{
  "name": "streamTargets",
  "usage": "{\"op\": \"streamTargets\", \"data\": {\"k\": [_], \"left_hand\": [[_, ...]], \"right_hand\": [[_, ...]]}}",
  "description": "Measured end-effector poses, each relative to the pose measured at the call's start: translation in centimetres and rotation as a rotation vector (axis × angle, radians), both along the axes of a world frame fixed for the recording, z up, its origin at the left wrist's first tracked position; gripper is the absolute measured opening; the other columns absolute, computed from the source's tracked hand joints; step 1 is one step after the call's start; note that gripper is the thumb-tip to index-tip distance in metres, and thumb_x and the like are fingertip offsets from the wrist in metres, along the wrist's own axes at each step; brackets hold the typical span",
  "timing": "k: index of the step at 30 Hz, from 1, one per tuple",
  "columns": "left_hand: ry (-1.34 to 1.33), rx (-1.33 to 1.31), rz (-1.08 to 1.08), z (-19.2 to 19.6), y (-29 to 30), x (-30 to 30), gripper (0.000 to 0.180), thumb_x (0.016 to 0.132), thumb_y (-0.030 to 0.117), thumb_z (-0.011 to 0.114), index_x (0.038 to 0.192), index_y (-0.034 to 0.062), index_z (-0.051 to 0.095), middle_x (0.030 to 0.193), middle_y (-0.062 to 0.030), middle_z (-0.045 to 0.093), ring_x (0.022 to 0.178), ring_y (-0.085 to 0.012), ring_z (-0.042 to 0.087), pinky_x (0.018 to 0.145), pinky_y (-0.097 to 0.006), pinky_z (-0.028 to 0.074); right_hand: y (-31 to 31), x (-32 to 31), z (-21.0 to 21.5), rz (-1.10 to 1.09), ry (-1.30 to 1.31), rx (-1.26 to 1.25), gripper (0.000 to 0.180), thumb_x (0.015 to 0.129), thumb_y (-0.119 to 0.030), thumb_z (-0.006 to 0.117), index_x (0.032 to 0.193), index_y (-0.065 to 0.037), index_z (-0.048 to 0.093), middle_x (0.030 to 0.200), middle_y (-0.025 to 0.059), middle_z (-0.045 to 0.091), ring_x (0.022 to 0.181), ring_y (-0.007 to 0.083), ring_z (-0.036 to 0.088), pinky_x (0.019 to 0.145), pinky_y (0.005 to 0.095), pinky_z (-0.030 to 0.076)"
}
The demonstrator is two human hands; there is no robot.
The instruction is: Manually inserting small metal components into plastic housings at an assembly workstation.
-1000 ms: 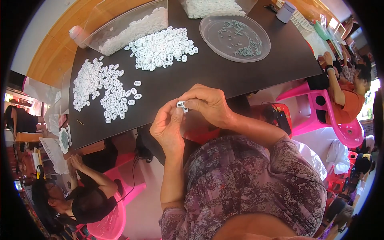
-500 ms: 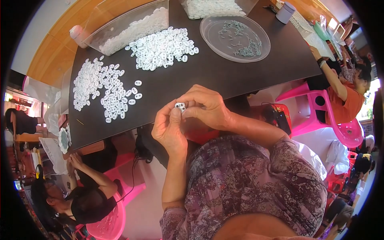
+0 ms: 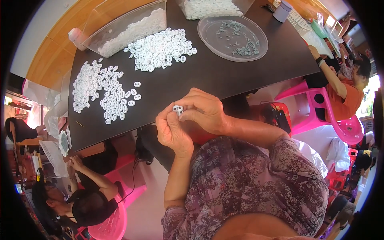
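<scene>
Dark and crowded, the black table fills the upper half of the view, with other people seated along its edges on pink chairs. At its near edge the left hand and the right hand meet, fingertips pressed together around a small white two-holed piece; it sits right between both thumbs and forefingers, pinched from both sides and held just above the table's edge. By the look of it the step in hand is fitting or checking this one piece, and the next move would call for a steady pinch and fine fingertip work, since the piece is tiny. Further out lie two loose heaps of the same white pieces, one to the left and one higher up, beside a clear tub holding more. A clear round dish of small thin metal parts sits to the right
</scene>
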State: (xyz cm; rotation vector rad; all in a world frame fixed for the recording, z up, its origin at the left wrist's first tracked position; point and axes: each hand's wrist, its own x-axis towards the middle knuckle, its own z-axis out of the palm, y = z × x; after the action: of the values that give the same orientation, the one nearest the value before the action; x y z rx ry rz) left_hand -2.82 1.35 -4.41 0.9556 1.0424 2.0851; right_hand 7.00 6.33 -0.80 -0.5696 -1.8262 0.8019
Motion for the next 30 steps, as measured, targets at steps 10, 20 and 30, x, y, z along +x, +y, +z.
{"op": "streamTargets", "data": {"k": [10,20,30], "left_hand": [[0.034,-0.031,0.066,0.0,-0.2,0.4,0.018,0.095,0.013,0.051,0.099,-0.0041,0.056,0.092,-0.0061,0.057,0.082,-0.0102,0.054,0.075,-0.024,0.045],[-0.067,-0.001,-0.063,0.5,-0.6,-0.4,0.022,0.092,0.014,0.056,0.103,-0.0046,0.056,0.094,-0.0067,0.059,0.082,-0.0110,0.055,0.072,-0.023,0.047],[-0.059,0.003,-0.029,0.4,-1.2,0.0,0.022,0.092,0.015,0.057,0.103,-0.0040,0.056,0.093,-0.0062,0.058,0.081,-0.0103,0.054,0.072,-0.023,0.046]], "right_hand": [[-0.1,-0.3,-0.2,-0.028,0.034,0.033,0.023,0.069,0.003,0.069,0.092,0.002,0.065,0.081,0.0082,0.065,0.068,0.0171,0.056,0.058,0.0277,0.046],[-0.2,-0.5,-0.3,-0.053,0.053,0.068,0.024,0.068,0.004,0.068,0.092,0.002,0.065,0.082,0.0084,0.064,0.070,0.0180,0.056,0.060,0.0282,0.046],[-0.6,-0.7,-0.5,-0.047,0.057,0.087,0.027,0.066,0.005,0.069,0.092,0.003,0.063,0.081,0.0091,0.064,0.069,0.0190,0.056,0.059,0.0286,0.046]]}}
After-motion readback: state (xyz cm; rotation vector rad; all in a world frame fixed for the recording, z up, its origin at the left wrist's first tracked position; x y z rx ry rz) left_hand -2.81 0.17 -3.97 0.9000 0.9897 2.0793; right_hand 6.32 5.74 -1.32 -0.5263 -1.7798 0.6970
